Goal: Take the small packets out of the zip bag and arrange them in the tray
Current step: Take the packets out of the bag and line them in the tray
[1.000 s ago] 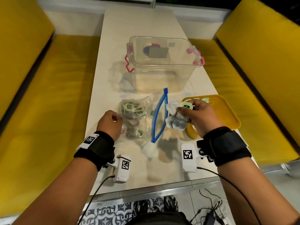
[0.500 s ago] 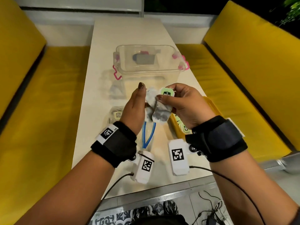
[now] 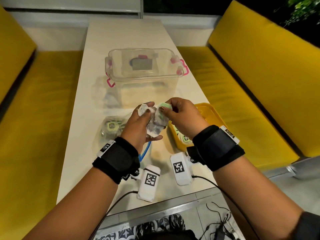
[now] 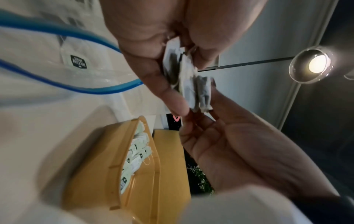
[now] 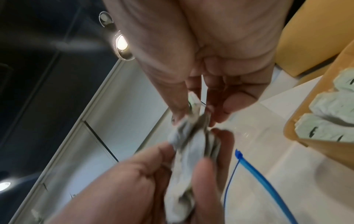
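Observation:
Both hands are raised above the table and hold a small bunch of white packets [image 3: 155, 123] between them. My left hand [image 3: 143, 122] grips the bunch [image 4: 188, 84] from the left, thumb under it. My right hand [image 3: 173, 111] pinches a green tag [image 3: 165, 106] at the top of the bunch [image 5: 193, 136]. The clear zip bag [image 3: 112, 127] with a blue zip edge [image 3: 145, 151] lies on the table below the left hand, more packets inside. The yellow tray [image 3: 213, 111] sits under the right wrist and holds several packets [image 4: 138, 153].
A clear plastic box [image 3: 143, 66] with pink clasps stands farther back on the white table [image 3: 131, 32]. Yellow bench seats [image 3: 34, 110] run along both sides. Cables [image 3: 214, 210] hang past the table's near edge.
My left hand left the zip bag and rose to meet the right hand. It now holds the packet bunch, which the right hand alone held before.

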A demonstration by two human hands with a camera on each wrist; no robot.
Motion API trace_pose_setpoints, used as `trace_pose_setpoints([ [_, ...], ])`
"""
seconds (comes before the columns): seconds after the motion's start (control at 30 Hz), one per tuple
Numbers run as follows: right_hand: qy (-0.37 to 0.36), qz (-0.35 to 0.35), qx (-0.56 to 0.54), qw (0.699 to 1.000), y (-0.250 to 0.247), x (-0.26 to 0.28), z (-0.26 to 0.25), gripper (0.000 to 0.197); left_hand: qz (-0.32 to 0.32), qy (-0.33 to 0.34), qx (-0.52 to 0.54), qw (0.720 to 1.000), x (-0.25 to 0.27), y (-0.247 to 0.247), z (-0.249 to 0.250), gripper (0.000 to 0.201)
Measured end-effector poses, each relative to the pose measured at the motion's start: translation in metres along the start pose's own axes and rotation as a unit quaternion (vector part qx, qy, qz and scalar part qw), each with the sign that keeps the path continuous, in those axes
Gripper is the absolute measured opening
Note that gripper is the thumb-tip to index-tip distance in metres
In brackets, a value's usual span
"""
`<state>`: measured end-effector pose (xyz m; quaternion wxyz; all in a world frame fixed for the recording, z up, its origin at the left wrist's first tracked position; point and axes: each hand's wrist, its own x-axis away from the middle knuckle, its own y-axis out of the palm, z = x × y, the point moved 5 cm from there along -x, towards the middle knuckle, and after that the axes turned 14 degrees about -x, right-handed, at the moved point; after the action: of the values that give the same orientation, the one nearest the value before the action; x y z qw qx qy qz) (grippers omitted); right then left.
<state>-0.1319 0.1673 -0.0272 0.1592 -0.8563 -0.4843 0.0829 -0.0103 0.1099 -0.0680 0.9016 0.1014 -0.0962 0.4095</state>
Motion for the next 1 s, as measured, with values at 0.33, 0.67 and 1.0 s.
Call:
trace_pose_setpoints([
  [0.33, 0.013, -0.039, -0.08, 0.996, -0.029, 0.002, 0.01, 0.015, -0.014, 0.038, -0.027, 0.999, -0.004, 0.017, 0.002, 0.016],
  [0.67, 0.01, -0.097, -0.165, 0.981, -0.075, 0.001, 0.012, 0.009, 0.011, 0.047, -0.114, 0.992, -0.016, 0.033, -0.005, 0.025],
  [1.0, 0.053, -0.099, -0.277, 0.954, -0.09, -0.006, 0.044, 0.013, 0.049, 0.104, -0.147, 0.982, -0.036, 0.062, 0.0, 0.013],
])
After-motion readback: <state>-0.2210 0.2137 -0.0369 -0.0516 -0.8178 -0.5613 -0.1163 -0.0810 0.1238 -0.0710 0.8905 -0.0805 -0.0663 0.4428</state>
